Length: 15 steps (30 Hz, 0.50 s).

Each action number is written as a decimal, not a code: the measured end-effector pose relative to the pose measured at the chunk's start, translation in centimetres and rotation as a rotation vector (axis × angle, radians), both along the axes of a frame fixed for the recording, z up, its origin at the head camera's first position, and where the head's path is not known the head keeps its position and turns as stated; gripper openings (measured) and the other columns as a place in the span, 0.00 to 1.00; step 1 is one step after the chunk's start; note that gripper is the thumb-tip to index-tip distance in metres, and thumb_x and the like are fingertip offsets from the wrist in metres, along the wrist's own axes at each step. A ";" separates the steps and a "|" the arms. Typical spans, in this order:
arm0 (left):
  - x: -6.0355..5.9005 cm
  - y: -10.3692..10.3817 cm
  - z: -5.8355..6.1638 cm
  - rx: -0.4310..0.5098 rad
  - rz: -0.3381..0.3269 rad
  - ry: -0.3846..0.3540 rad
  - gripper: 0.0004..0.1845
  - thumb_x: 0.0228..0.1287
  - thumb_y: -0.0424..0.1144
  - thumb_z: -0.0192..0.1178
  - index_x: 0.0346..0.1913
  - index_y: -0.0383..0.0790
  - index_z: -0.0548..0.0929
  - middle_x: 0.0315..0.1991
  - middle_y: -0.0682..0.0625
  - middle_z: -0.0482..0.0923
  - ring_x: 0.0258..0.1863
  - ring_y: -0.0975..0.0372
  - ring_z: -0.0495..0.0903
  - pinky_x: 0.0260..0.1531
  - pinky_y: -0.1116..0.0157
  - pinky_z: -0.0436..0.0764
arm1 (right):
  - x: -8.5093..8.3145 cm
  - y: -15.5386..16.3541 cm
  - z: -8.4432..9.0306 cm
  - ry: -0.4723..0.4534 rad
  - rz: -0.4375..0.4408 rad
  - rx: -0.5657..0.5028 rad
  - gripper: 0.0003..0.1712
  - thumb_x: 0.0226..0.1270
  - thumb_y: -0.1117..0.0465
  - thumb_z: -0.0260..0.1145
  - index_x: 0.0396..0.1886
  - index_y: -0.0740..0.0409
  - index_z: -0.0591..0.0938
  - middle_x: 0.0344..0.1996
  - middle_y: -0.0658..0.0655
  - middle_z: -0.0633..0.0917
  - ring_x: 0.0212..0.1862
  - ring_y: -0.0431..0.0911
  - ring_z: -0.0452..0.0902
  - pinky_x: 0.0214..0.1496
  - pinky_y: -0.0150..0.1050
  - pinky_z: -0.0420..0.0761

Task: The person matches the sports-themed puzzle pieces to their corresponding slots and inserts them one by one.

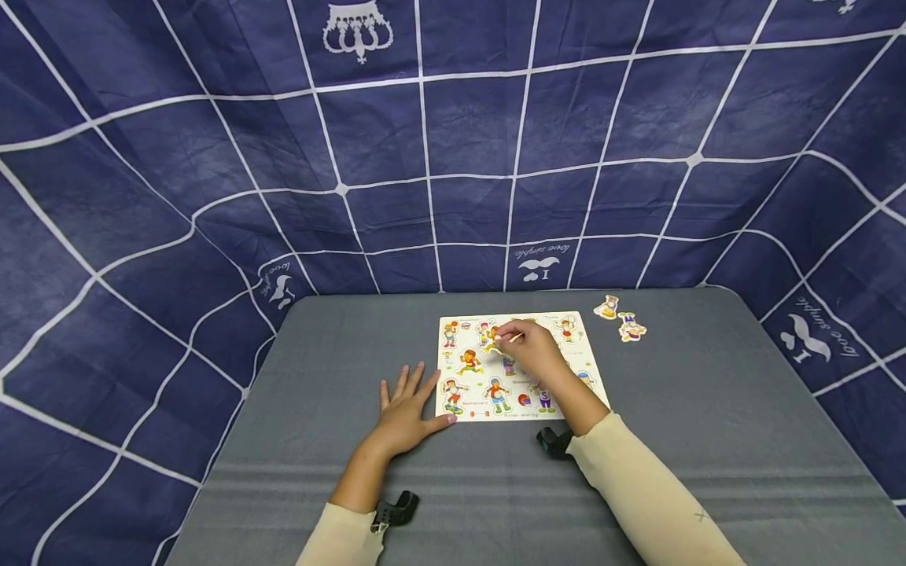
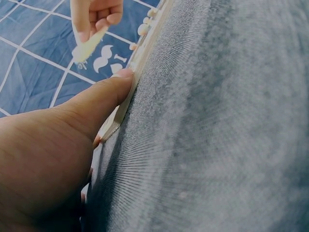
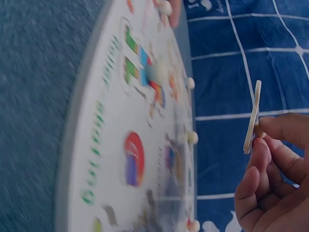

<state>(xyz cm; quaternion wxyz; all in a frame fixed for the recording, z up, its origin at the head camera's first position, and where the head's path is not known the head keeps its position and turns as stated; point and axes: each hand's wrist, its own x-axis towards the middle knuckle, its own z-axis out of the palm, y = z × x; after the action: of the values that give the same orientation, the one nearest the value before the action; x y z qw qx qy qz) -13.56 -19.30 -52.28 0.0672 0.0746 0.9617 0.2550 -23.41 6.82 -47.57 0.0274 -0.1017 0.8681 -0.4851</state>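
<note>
A white wooden peg puzzle board [image 1: 474, 387] with colourful sports figures lies on the grey table. My left hand [image 1: 403, 420] rests at its near left corner, fingers straight and spread on the cloth. In the left wrist view the left thumb [image 2: 108, 89] presses on the board's edge. Above the board, my right hand [image 1: 534, 350] pinches a thin wooden puzzle piece [image 3: 254, 116] by its small knob. That piece is held clear of the board and stands nearly edge-on in the right wrist view, its printed picture hidden there.
Two loose puzzle pieces lie beyond the board's far right corner, one a yellowish figure [image 1: 606, 307], the other a purple-and-white figure [image 1: 631, 327]. Several pieces with round knobs [image 3: 192, 137] sit on the board. A blue gridded curtain [image 1: 467, 212] surrounds the table [image 1: 340, 346].
</note>
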 end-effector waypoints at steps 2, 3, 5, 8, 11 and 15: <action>0.0 0.0 0.0 0.004 -0.003 0.005 0.50 0.59 0.68 0.65 0.80 0.54 0.59 0.83 0.44 0.46 0.83 0.44 0.37 0.74 0.33 0.29 | 0.0 -0.4 -0.3 -0.017 0.016 -0.015 0.07 0.66 0.59 0.71 0.42 0.53 0.87 0.37 0.54 0.85 0.31 0.43 0.76 0.34 0.35 0.77; 0.1 0.0 0.0 0.007 -0.004 0.011 0.50 0.59 0.68 0.65 0.80 0.54 0.59 0.83 0.43 0.47 0.83 0.43 0.37 0.74 0.32 0.30 | 0.0 -0.7 -0.4 -0.025 0.024 -0.022 0.07 0.66 0.59 0.71 0.42 0.53 0.87 0.37 0.54 0.85 0.30 0.43 0.77 0.32 0.35 0.78; 0.1 0.0 0.0 0.008 -0.006 0.017 0.50 0.59 0.67 0.65 0.80 0.53 0.60 0.83 0.43 0.48 0.83 0.43 0.38 0.74 0.32 0.30 | 0.0 -1.1 -0.7 -0.028 0.033 -0.029 0.07 0.64 0.60 0.71 0.41 0.54 0.87 0.36 0.54 0.85 0.27 0.43 0.77 0.28 0.35 0.78; 0.1 -0.1 0.0 0.016 -0.005 0.030 0.49 0.59 0.66 0.67 0.79 0.51 0.62 0.82 0.41 0.49 0.82 0.41 0.40 0.73 0.31 0.31 | 0.0 -1.8 -1.1 -0.015 0.044 -0.020 0.07 0.63 0.60 0.71 0.40 0.53 0.87 0.34 0.53 0.85 0.28 0.41 0.78 0.29 0.34 0.78; 0.1 -0.1 -0.1 0.003 -0.004 0.017 0.50 0.59 0.67 0.66 0.80 0.53 0.60 0.83 0.43 0.48 0.83 0.43 0.38 0.74 0.32 0.31 | 0.0 -2.5 -1.5 0.003 0.045 0.012 0.05 0.62 0.60 0.72 0.38 0.53 0.87 0.32 0.51 0.85 0.31 0.39 0.77 0.35 0.34 0.76; 0.0 -0.1 -0.2 -0.001 -0.002 0.012 0.50 0.59 0.68 0.65 0.80 0.54 0.59 0.83 0.44 0.47 0.83 0.44 0.37 0.74 0.33 0.29 | 0.1 -3.3 -1.6 -0.015 0.054 0.045 0.04 0.63 0.60 0.72 0.37 0.52 0.88 0.30 0.50 0.85 0.31 0.40 0.77 0.39 0.35 0.76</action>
<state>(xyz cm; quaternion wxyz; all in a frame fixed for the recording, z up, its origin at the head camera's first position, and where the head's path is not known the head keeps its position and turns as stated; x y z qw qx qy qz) -13.58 -19.44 -52.47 0.0619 0.0771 0.9621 0.2540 -23.27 3.50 -49.21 0.0492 -0.1208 0.8755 -0.4652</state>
